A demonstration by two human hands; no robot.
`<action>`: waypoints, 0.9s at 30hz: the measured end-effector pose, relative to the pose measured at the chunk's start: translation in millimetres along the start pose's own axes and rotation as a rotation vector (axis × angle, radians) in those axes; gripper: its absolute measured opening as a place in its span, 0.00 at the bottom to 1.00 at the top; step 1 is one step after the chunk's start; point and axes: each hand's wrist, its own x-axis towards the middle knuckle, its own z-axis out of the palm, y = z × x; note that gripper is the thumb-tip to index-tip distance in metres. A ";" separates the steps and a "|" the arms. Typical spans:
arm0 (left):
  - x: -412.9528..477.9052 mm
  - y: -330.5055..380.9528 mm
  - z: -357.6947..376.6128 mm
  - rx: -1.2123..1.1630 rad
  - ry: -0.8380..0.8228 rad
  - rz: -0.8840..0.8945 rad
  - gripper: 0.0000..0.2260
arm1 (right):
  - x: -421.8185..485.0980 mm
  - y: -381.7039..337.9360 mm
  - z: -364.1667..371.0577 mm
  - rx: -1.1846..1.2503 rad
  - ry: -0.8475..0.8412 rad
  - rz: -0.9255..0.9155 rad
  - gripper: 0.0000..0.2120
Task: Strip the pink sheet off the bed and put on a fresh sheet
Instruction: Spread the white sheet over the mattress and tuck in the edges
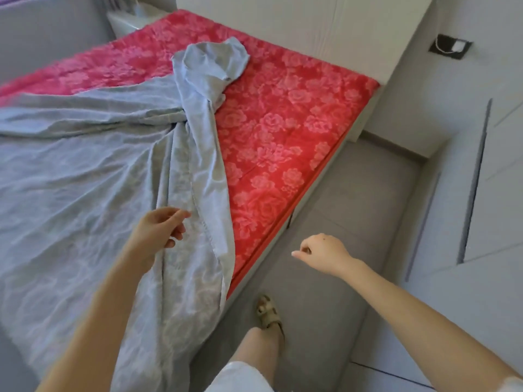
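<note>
A grey-blue patterned sheet (85, 171) lies rumpled over the left and near part of the bed, with a bunched strip running up to a crumpled end (212, 63) near the middle. The red rose-patterned mattress cover (283, 131) shows bare on the right and far side. My left hand (161, 230) hovers over the sheet near its hemmed edge, fingers loosely curled and holding nothing. My right hand (322, 253) hangs over the floor beside the bed, fingers loosely curled, also holding nothing. No pink sheet is in sight.
A white wardrobe (311, 21) stands at the far end of the bed. Grey cabinet fronts (467, 193) line the right side. A narrow strip of grey floor (339, 222) runs between them and the bed. My sandalled foot (268, 312) stands by the bed's edge.
</note>
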 end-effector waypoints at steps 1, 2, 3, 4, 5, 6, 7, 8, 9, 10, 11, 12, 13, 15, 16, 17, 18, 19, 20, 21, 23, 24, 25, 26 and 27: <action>17.5 0.3 5.1 -0.022 0.023 -0.016 0.07 | 22.2 3.1 -7.6 -0.007 -0.015 -0.020 0.20; 37.5 1.3 10.1 -0.043 0.046 -0.035 0.07 | 45.1 5.4 -15.4 -0.012 -0.024 -0.037 0.20; 58.9 2.7 14.9 -0.063 0.064 -0.055 0.07 | 67.8 6.9 -23.5 -0.015 -0.036 -0.052 0.20; 81.8 3.7 19.6 -0.081 0.078 -0.080 0.06 | 90.0 7.9 -31.3 -0.018 -0.055 -0.062 0.20; 104.9 4.1 24.4 -0.104 0.096 -0.108 0.06 | 111.3 8.3 -38.5 -0.023 -0.078 -0.072 0.20; 128.7 1.2 29.6 -0.130 0.127 -0.138 0.06 | 133.3 8.4 -44.1 -0.035 -0.104 -0.084 0.19; 154.4 -4.8 36.1 -0.148 0.173 -0.171 0.06 | 156.7 8.9 -49.1 -0.053 -0.129 -0.095 0.19; 181.1 -14.0 44.5 -0.148 0.236 -0.202 0.07 | 180.6 10.0 -53.3 -0.068 -0.150 -0.102 0.18; 208.1 -25.6 54.3 -0.115 0.301 -0.226 0.07 | 204.3 10.5 -56.8 -0.074 -0.162 -0.115 0.18; 236.7 -41.0 64.4 -0.051 0.351 -0.255 0.07 | 229.7 11.2 -58.4 -0.071 -0.174 -0.130 0.18; 263.4 -57.6 75.3 0.034 0.374 -0.291 0.07 | 255.0 12.3 -58.6 -0.070 -0.182 -0.143 0.18; 287.5 -73.7 85.9 0.116 0.385 -0.341 0.08 | 280.0 13.7 -58.2 -0.077 -0.191 -0.153 0.18; 311.3 -91.3 94.5 0.178 0.392 -0.400 0.10 | 303.9 15.6 -56.0 -0.083 -0.200 -0.164 0.18; 353.6 -125.2 104.9 0.268 0.430 -0.515 0.13 | 348.2 21.8 -46.2 -0.081 -0.212 -0.195 0.17; 371.9 -140.7 108.0 0.313 0.448 -0.566 0.14 | 370.1 25.1 -39.7 -0.089 -0.217 -0.221 0.17; 389.5 -156.8 110.2 0.359 0.456 -0.610 0.16 | 391.6 28.9 -32.6 -0.098 -0.216 -0.249 0.16; 405.2 -172.4 112.5 0.390 0.465 -0.648 0.18 | 412.7 32.5 -25.6 -0.105 -0.217 -0.276 0.16; 418.0 -185.4 114.5 0.407 0.475 -0.680 0.20 | 431.6 35.2 -19.7 -0.114 -0.231 -0.293 0.16; 426.5 -193.1 116.1 0.391 0.491 -0.704 0.21 | 448.0 37.5 -14.5 -0.122 -0.257 -0.303 0.15; 433.1 -199.2 118.1 0.336 0.532 -0.688 0.20 | 461.6 38.8 -10.9 -0.127 -0.288 -0.307 0.14; 438.1 -199.6 126.7 0.204 0.638 -0.523 0.08 | 487.7 40.1 -5.0 -0.174 -0.278 -0.374 0.11; 435.4 -192.7 134.6 0.191 0.689 -0.395 0.06 | 501.0 39.7 -3.5 -0.199 -0.199 -0.464 0.10; 429.5 -184.8 145.8 0.213 0.722 -0.261 0.08 | 512.5 37.3 -3.5 -0.202 -0.095 -0.569 0.11; 419.8 -170.3 158.1 0.243 0.716 -0.147 0.09 | 522.9 31.0 -4.7 -0.187 0.002 -0.681 0.15; 407.7 -154.3 172.4 0.274 0.684 -0.037 0.09 | 534.6 20.1 -7.2 -0.152 0.073 -0.799 0.21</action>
